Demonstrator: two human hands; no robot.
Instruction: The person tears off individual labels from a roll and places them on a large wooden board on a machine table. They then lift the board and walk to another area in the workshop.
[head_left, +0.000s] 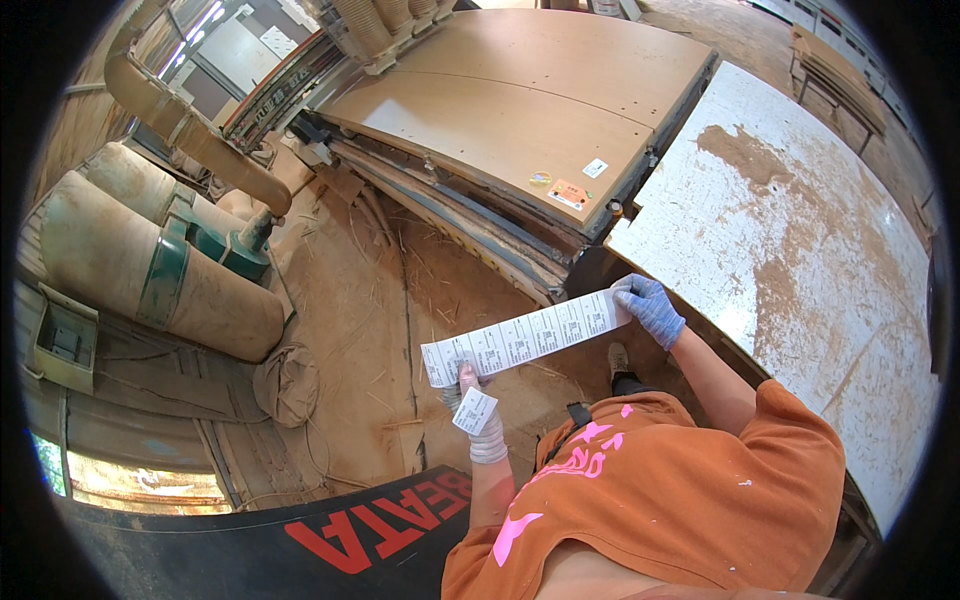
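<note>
A long white strip of printed labels point(535, 338) stretches between my two gloved hands, above the dusty floor. My left hand point(470, 385) pinches its left end, the thumb on top. One loose label point(475, 411) lies against the back of that glove or wrist; how it stays there I cannot tell. At the strip's right end, my right hand point(650, 308) grips it with the fingers closed over the edge. Both gloves are pale grey. Beyond the strip, a large brown board point(520, 110) lies on a machine bed, with several small stickers point(568, 194) at its near corner.
To the right stands a white table point(800, 250) with worn, dusty patches. Dust-collector bags point(130, 255) with green bands and a bent duct point(200, 130) fill the left. A black panel point(250, 550) with red lettering is at the lower left. Wood scraps and cables litter the floor point(350, 330).
</note>
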